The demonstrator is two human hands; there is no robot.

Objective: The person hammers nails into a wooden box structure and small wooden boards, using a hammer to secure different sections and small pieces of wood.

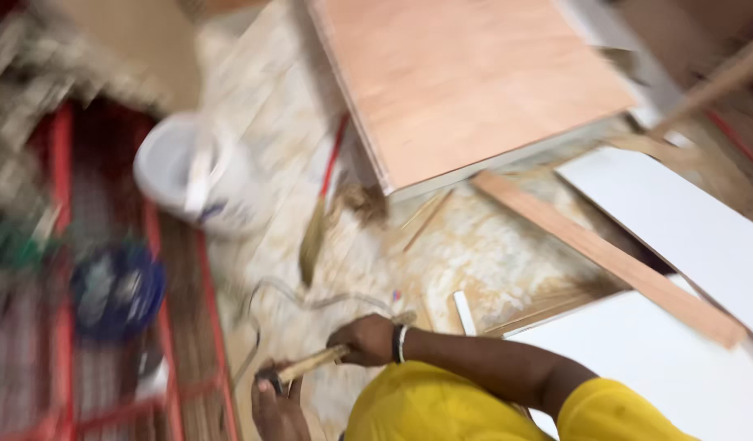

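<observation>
The view is blurred. My right hand [364, 339], with a light band on its wrist, reaches leftward from a yellow sleeve and closes around a thin wooden stick [315, 362]. My left hand [274, 408] rises from the bottom edge and grips the stick's lower left end, where a small dark piece [270, 380] sits under my thumb. Both hands are low over a sawdust-covered floor [482, 253]. What the dark piece is cannot be made out.
A large plywood board [466, 82] lies ahead, with a wooden strip [613, 261] and white panels [687, 220] to the right. A white bucket [192, 175], a red-handled brush [323, 204], a grey cable [286, 294] and a red metal frame [156, 245] lie to the left.
</observation>
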